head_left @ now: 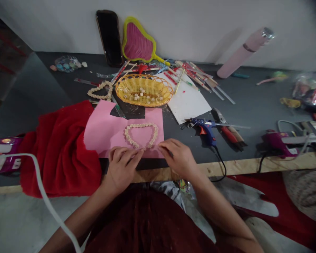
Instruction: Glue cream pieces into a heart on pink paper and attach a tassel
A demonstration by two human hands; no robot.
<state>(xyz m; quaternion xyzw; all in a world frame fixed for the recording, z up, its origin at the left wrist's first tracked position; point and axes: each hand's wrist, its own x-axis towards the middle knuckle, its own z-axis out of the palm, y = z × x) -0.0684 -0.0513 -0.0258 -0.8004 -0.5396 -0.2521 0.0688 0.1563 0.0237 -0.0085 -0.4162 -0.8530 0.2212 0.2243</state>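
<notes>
While the left hand (pixel 123 165) and right hand (pixel 181 157), fingers narrowed, grip indeterminable, flank the near end of the pale beaded outline (pixel 141 125) on the pink sheet (pixel 107 130), sideways fingertip pressure may skew the outline or shift the sheet.

Pale wall (pixel 189 33) behind dark tabletop (pixel 258 105)

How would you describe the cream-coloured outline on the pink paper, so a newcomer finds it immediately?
On the dark table, find the pink paper by the left hand and right hand. The cream-coloured outline, made of small pieces, lies on it. Unlike the similar outline beside the yellow basket, it encloses bare pink paper, nearest both hands.
</notes>
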